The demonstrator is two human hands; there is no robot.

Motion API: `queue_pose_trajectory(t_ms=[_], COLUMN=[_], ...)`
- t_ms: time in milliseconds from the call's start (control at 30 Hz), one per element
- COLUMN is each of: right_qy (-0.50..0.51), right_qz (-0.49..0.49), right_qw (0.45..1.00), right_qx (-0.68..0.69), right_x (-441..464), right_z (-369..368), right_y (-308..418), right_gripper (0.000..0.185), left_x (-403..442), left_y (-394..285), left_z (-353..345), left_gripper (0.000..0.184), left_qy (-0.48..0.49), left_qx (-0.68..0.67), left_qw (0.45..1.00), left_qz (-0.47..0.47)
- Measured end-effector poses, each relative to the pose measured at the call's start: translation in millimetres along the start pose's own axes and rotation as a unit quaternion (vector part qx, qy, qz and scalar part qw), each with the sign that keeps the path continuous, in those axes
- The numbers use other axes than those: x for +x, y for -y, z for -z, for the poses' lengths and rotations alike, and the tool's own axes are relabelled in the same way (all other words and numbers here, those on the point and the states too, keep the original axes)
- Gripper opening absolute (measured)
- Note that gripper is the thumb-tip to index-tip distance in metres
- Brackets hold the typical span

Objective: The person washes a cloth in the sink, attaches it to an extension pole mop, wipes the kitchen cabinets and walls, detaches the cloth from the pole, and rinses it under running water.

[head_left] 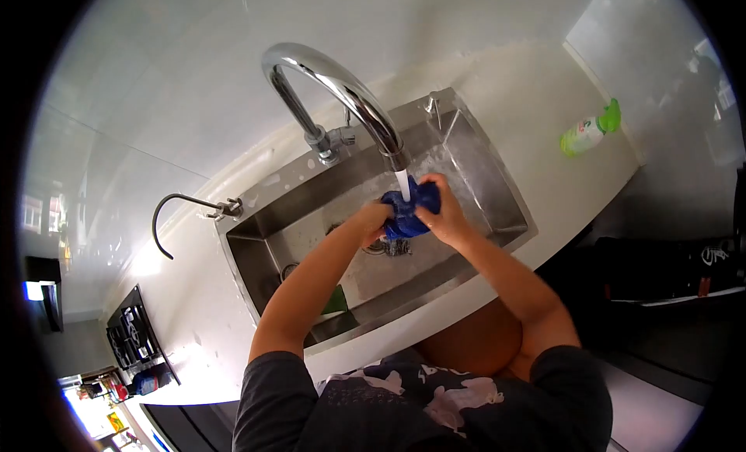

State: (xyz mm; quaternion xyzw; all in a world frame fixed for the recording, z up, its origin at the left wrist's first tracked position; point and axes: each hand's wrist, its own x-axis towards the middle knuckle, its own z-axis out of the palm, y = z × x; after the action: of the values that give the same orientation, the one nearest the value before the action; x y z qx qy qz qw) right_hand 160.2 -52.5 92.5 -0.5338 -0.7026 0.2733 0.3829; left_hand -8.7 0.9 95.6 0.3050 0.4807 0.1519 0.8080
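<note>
A wet blue cloth (406, 219) is bunched between my two hands, over the steel sink (497, 189). Water pours onto it from the curved chrome faucet (342, 83). My left hand (376, 221) grips the cloth's left side, with its fingers partly hidden behind the fabric. On the right side, my right hand (444, 211) has its fingers over the top edge and its thumb pressed on the front. Below the cloth, the drain (392, 248) shows in part. Something green (336, 300) lies in the sink beside my left forearm.
A green and white spray bottle (584, 135) is on the counter at the right. At the left stands a thin dark curved spout (167, 207). Further left is a black stove (136, 335). A small chrome fitting (433, 106) sits on the sink's back rim.
</note>
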Motion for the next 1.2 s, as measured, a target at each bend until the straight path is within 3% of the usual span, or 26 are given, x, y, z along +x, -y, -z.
queue_pose_trajectory(t_ms=[33, 67, 100, 133, 167, 200, 233, 267, 333, 467, 533, 567, 600, 633, 667, 700, 733, 767, 800, 867, 933, 1000, 1033, 1100, 1133, 1200], right_qy=[-0.074, -0.141, -0.128, -0.128, -0.079, -0.028, -0.037, -0.038, -0.041, -0.070, -0.078, -0.127, -0.176, -0.175, -0.221, -0.260, -0.260, -0.278, -0.275, -0.253, -0.221, -0.182, -0.121, -0.030, -0.028, 0.000], right_qz=[-0.103, -0.200, -0.312, -0.311, -0.341, -0.365, -0.400, -0.400, -0.418, -0.387, -0.359, -0.388, -0.414, -0.413, -0.350, -0.276, -0.275, -0.142, 0.003, 0.004, 0.096, 0.119, 0.140, 0.194, 0.191, 0.285], right_qw=[0.959, 0.840, 0.763, 0.762, 0.691, 0.611, 0.573, 0.573, 0.539, 0.541, 0.547, 0.574, 0.597, 0.598, 0.720, 0.818, 0.819, 0.924, 0.961, 0.968, 0.970, 0.975, 0.981, 0.977, 0.978, 0.951], right_qx=[0.252, 0.484, 0.551, 0.552, 0.632, 0.701, 0.714, 0.714, 0.730, 0.743, 0.752, 0.710, 0.664, 0.664, 0.557, 0.432, 0.432, 0.220, -0.008, 0.006, -0.032, -0.040, -0.051, -0.077, -0.074, -0.121], right_x=[-7.0, -13.5, -14.1, -15.9, -18.0, -16.2, -13.0, -10.1, -2.9, -0.4, 6.0, 9.7, 13.0, 13.8, 13.6, 15.9, 16.9, 17.6, 19.1, 20.2, 23.1, 22.1, 25.4, 30.7, 33.8, 39.7], right_z=[-11.0, -21.7, -26.2, -28.9, -31.4, -30.0, -33.2, -34.5, -31.2, -48.7, -45.4, -37.8, -33.0, -36.3, -41.9, -41.1, -37.7, -32.9, -26.6, -22.1, -19.3, -5.1, 5.3, 17.4, 21.4, 26.7], right_y=[-6.9, -14.4, -17.0, -20.2, -23.9, -20.3, -15.3, -10.1, 10.0, -3.3, 3.6, 15.6, 24.1, 18.9, 9.0, 9.4, 8.9, 7.9, 14.0, 20.8, 22.4, 34.2, 45.6, 57.5, 64.6, 75.7], right_gripper=[0.043, 0.049, 0.047, 0.047, 0.042, 0.040, 0.044, 0.044, 0.047, 0.048, 0.044, 0.037, 0.030, 0.030, 0.025, 0.023, 0.023, 0.021, 0.021, 0.027, 0.026, 0.026, 0.024, 0.021, 0.021, 0.021], left_x=[0.8, 3.4, 2.7, 2.2, 1.5, -11.1, -17.6, -13.1, -5.3, -4.6, 3.8, 18.6, 14.7, 7.5, 3.6, 4.0, 2.9, 6.0, 4.0, -0.1, 2.9, 19.5, 2.9, 1.6, 2.3, 5.5], left_y=[0.4, 5.4, 7.0, 7.9, 7.7, -3.2, -8.8, -6.3, -0.7, 0.4, 14.9, 29.8, 30.9, 28.2, 28.0, 30.7, 28.4, 30.3, 28.4, 23.1, 20.2, 26.2, 7.9, 1.7, 0.4, -4.1], left_z=[5.6, 8.4, 7.7, 7.5, 8.9, 1.7, -2.3, -0.3, 2.4, -0.3, -3.9, -1.4, -8.1, -16.5, -23.1, -27.6, -32.4, -30.9, -32.5, -33.5, -27.1, -11.6, -22.2, -22.9, -22.1, -22.1], left_gripper=[0.044, 0.044, 0.047, 0.051, 0.051, 0.053, 0.056, 0.056, 0.052, 0.042, 0.039, 0.036, 0.036, 0.036, 0.037, 0.040, 0.044, 0.045, 0.047, 0.045, 0.043, 0.036, 0.033, 0.034, 0.034, 0.035], left_qy=[0.033, 0.030, -0.026, -0.082, -0.081, -0.091, -0.099, -0.098, -0.140, -0.144, -0.151, -0.117, -0.118, -0.106, -0.090, -0.065, -0.069, -0.032, 0.005, 0.015, 0.024, 0.047, -0.036, -0.007, 0.022, 0.068], left_qx=[0.012, 0.011, 0.056, 0.101, 0.103, 0.182, 0.258, 0.259, 0.344, 0.387, 0.252, 0.104, 0.104, -0.046, -0.195, -0.248, -0.282, -0.299, -0.315, -0.315, -0.315, -0.295, -0.184, -0.127, -0.113, -0.084], left_qw=[0.999, 0.999, 0.996, 0.986, 0.986, 0.963, 0.928, 0.928, 0.868, 0.837, 0.861, 0.913, 0.913, 0.945, 0.951, 0.945, 0.945, 0.945, 0.943, 0.946, 0.948, 0.952, 0.978, 0.984, 0.985, 0.984], left_qz=[-0.012, -0.013, -0.060, -0.106, -0.105, -0.179, -0.250, -0.250, -0.330, -0.358, -0.416, -0.377, -0.378, -0.305, -0.222, -0.203, -0.154, -0.130, -0.107, -0.067, -0.026, 0.074, 0.090, 0.122, 0.131, 0.144])
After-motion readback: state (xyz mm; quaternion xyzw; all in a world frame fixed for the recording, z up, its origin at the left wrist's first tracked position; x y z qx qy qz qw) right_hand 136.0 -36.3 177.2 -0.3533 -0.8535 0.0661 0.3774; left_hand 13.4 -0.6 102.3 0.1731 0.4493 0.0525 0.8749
